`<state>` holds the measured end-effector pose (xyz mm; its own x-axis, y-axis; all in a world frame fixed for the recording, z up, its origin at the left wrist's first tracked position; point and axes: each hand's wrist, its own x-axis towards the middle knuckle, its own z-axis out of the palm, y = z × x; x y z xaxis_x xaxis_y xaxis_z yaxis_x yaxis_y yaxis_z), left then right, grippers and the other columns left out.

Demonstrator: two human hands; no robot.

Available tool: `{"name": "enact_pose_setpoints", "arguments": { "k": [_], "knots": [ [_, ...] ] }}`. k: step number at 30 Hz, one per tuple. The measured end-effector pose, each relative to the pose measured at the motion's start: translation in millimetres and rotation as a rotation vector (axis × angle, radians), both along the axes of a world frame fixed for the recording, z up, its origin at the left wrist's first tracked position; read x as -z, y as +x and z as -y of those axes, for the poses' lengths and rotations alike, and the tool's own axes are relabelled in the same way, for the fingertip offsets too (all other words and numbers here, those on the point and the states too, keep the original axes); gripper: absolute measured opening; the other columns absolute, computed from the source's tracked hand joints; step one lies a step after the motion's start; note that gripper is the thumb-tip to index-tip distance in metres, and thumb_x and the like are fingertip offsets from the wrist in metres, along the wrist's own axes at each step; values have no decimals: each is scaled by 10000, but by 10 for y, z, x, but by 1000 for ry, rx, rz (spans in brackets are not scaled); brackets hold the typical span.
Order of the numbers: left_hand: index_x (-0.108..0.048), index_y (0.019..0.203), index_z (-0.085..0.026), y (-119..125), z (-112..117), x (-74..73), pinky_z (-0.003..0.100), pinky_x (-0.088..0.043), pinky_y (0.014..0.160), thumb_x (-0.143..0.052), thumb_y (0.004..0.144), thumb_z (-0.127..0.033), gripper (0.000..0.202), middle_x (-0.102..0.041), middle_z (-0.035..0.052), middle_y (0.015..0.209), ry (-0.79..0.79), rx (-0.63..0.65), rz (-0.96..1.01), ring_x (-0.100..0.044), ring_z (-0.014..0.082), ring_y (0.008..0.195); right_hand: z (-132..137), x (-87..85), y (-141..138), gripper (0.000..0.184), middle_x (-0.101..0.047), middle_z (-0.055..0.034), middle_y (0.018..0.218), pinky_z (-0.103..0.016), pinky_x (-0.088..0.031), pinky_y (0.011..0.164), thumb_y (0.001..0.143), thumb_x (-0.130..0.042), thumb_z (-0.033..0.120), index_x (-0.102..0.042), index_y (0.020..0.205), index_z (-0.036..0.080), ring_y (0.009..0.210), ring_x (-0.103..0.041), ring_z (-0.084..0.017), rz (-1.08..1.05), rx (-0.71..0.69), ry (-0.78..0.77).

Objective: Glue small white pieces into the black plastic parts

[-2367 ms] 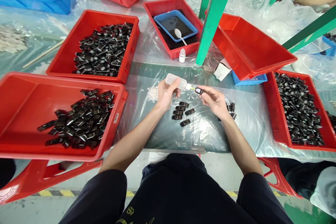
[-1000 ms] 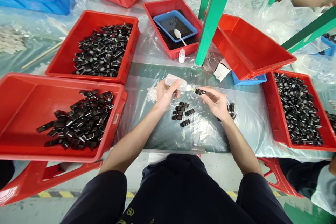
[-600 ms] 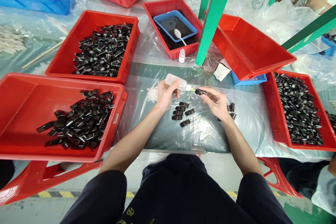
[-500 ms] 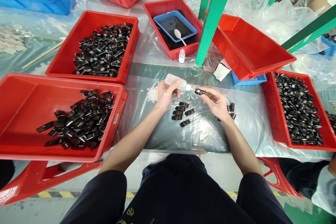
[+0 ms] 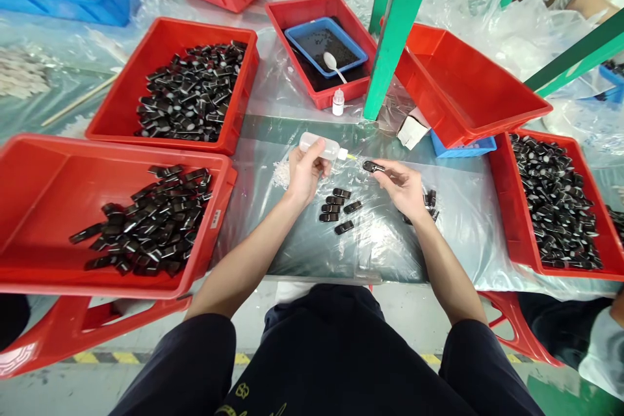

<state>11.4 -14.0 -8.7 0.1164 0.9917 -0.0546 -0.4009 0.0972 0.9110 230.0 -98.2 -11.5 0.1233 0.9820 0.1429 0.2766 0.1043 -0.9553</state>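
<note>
My left hand (image 5: 305,175) is closed round a translucent squeeze bottle (image 5: 319,145) with a white cap and a thin yellowish tip pointing right. My right hand (image 5: 402,188) pinches a small black glossy plastic part (image 5: 373,166) by its right end. A short gap separates the bottle's tip from this part. Below, between my hands, several similar black parts (image 5: 330,208) lie on the plastic-covered table (image 5: 302,253). More of them (image 5: 430,199) are partly hidden by my right hand. White bits (image 5: 281,174) lie beside my left hand.
Red bins of black parts stand at left (image 5: 43,208), behind it (image 5: 117,91) and at right (image 5: 517,227). A tilted red bin (image 5: 478,84), a green post (image 5: 385,58), a small dropper bottle (image 5: 338,103) and a blue tray (image 5: 297,31) with a spoon (image 5: 331,62) are ahead.
My left hand has drawn the bottle a little to the left and up, so its tip has come away from the black part. The black part in my right hand has turned slightly.
</note>
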Motion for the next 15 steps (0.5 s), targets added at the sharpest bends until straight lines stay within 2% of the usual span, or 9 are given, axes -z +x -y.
{"name": "enact_pose_setpoints", "arguments": {
  "k": [2, 4, 8, 12, 15],
  "knots": [
    [-694, 757, -236, -11, -29, 26, 299, -360, 404, -921, 758, -745, 558, -549, -15, 562, -7, -18, 22, -500, 124, 446, 11, -15, 2, 448, -790, -47, 903, -327, -462, 634, 961, -840, 630, -888, 1175, 239, 676, -542, -163, 31, -80, -35],
    [-693, 764, -243, -16, -45, 32, 305, -363, 397, -897, 798, -761, 558, -541, -16, 559, -25, -29, 34, -503, 125, 444, 42, -37, -18, 432, -738, -20, 816, -322, -443, 640, 987, -822, 594, -893, 1183, 216, 652, -521, -152, 76, -216, -87],
    [-684, 765, -253, -9, -44, -1, 312, -385, 399, -849, 844, -801, 578, -557, -13, 557, -82, -54, 27, -511, 131, 449, 119, -63, -113, 335, -682, 19, 742, -308, -385, 643, 1042, -785, 483, -899, 1209, 215, 617, -494, -133, 235, -466, -205],
    [-676, 773, -250, -8, -37, -17, 313, -375, 414, -840, 854, -793, 573, -549, -12, 568, -78, -29, 26, -511, 132, 460, 141, -92, -106, 291, -601, 55, 673, -303, -334, 640, 1036, -828, 445, -896, 1212, 223, 589, -457, -121, 338, -575, -268],
    [-679, 766, -243, -11, -36, -8, 304, -357, 409, -840, 855, -802, 589, -539, -12, 570, -80, -17, 49, -497, 124, 459, 137, -175, 112, 396, -511, 72, 643, -309, -304, 615, 1042, -793, 573, -875, 1209, 223, 577, -400, -122, 327, -557, -299]
  ]
}}
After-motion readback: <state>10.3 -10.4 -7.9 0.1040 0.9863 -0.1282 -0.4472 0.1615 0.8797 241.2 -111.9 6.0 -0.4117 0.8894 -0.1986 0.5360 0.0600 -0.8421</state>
